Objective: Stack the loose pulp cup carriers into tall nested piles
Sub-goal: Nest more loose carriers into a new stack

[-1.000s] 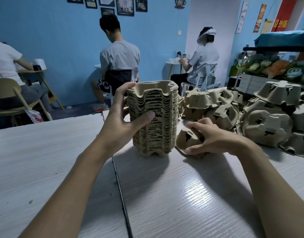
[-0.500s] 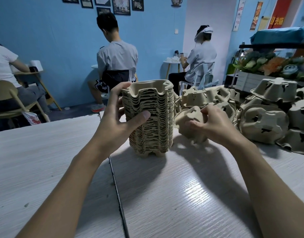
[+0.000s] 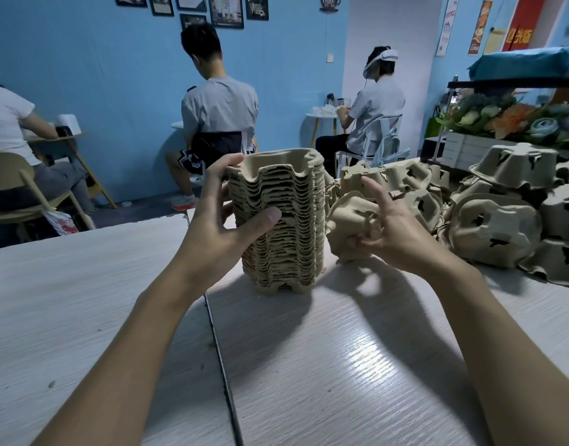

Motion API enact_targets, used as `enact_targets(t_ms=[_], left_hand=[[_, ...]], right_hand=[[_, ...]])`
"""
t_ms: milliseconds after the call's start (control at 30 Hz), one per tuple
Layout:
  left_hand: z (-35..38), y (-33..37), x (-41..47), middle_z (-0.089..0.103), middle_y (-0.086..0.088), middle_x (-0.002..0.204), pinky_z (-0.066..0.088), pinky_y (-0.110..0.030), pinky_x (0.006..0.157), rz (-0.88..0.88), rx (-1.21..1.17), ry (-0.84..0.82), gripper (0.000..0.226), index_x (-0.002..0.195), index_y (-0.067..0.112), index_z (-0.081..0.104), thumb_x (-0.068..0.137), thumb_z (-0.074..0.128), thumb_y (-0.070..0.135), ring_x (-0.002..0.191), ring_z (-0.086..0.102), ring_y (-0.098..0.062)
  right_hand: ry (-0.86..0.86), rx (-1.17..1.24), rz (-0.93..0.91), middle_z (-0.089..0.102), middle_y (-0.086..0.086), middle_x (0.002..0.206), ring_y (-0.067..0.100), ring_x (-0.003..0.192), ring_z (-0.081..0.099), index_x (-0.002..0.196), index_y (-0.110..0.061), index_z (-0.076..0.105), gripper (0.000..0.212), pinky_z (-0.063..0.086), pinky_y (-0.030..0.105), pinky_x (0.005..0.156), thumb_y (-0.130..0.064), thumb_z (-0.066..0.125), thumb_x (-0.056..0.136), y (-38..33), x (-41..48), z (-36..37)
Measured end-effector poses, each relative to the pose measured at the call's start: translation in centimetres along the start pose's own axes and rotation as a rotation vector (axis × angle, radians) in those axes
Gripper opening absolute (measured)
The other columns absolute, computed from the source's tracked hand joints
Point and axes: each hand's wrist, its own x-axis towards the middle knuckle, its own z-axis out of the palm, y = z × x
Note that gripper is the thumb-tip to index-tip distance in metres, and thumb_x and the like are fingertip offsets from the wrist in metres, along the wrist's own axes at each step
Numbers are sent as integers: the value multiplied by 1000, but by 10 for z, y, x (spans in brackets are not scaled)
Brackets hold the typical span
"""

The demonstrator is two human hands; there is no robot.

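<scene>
A tall nested pile of brown pulp cup carriers (image 3: 284, 226) stands upright on the white wooden table (image 3: 341, 365). My left hand (image 3: 222, 220) grips the pile's left side, thumb across its front and fingers behind its top rim. Just right of the pile, my right hand (image 3: 389, 230) holds one loose carrier (image 3: 350, 220) tilted on edge, its lower corner near the tabletop, with the index finger stretched out above it. Loose carriers (image 3: 489, 226) lie heaped at the right.
The heap of loose carriers fills the table's back right, reaching the right edge. A seam (image 3: 222, 365) runs between two tabletops. Beyond the table sit three people on chairs, and a shelf with flowers (image 3: 508, 120) stands at the right.
My right hand picked a loose carrier off the table, lifted it and turned it on edge beside the pile. My left hand kept its grip on the pile.
</scene>
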Motion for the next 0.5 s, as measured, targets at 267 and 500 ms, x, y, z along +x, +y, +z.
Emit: enact_targets(t_ms=[267, 500], left_hand=[[0, -1, 0, 63, 7, 125, 52, -32, 96, 3, 6, 0, 66, 132, 45, 41, 79, 78, 33, 116, 59, -10], [1, 1, -1, 62, 6, 121, 53, -24, 84, -8, -12, 6, 68, 135, 41, 40, 78, 76, 28, 105, 61, -3]], right_hand=[[-97, 7, -43, 28, 0, 127, 15, 106, 46, 142, -48, 29, 93, 36, 22, 95, -33, 86, 70, -2, -4, -3], [70, -29, -33, 41, -5, 121, 16, 117, 41, 125, -37, 42, 71, 37, 47, 103, -57, 79, 68, -2, -2, 0]])
